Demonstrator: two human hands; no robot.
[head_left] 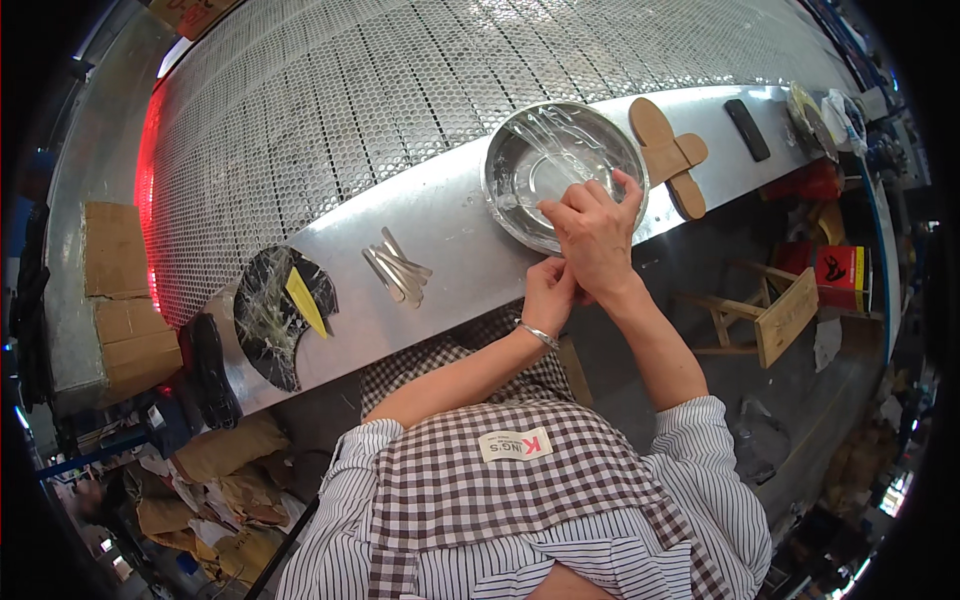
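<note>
A round, shiny metal bowl (497, 205) stands on the metal ledge in front of me, with clear, glossy material inside. My right hand (597, 235) is over its near rim, fingers bent and fanned, its thumb side turned toward my other hand. Just below the rim, my left hand (550, 297) is closed in a pinch against the base of my right hand. Whatever lies between the fingers of either hand is hidden. Right of the bowl lie tan insole-shaped pieces (652, 124), partly overlapping. Several thin metal strips (397, 268) are piled to the left.
A black disc (262, 345) with stringy clear residue and a yellow strip (306, 300) sits on the left of the ledge (455, 215). Behind runs a perforated metal conveyor (330, 120). A dark oblong object (747, 130) lies right. A wooden stool (787, 318) stands below.
</note>
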